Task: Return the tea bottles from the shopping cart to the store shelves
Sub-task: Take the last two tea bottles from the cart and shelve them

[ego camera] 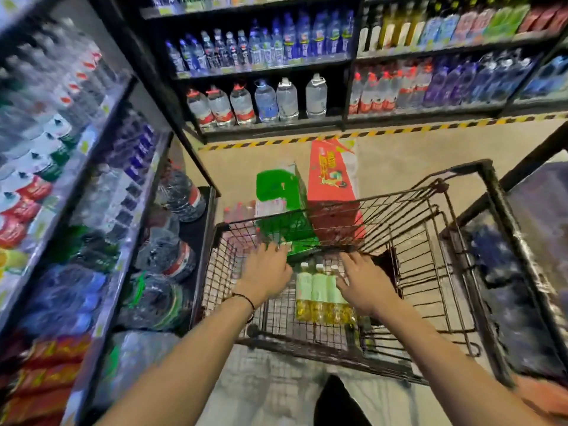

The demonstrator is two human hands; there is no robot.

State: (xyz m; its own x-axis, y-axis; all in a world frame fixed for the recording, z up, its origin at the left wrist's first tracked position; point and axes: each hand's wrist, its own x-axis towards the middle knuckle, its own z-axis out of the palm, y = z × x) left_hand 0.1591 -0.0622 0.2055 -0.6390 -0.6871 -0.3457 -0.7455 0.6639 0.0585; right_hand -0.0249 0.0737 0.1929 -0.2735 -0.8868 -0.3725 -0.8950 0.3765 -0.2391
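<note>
Lower centre of frame, tea bottles [319, 293] lie side by side in shopping cart [430, 272] — none lifted yet. Left hand [267, 272] and right hand [362, 284] flank them, grip open on both, fingers spread, nothing held. Store shelves [101, 179] at left — the return itself looks wholly ahead.

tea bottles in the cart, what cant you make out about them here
Head view: tea bottles labels, too blurred to read.
Head view: bottle count, right hand covers the rightmost one.
Head view: left-side shelves, smeared by motion blur.
</note>
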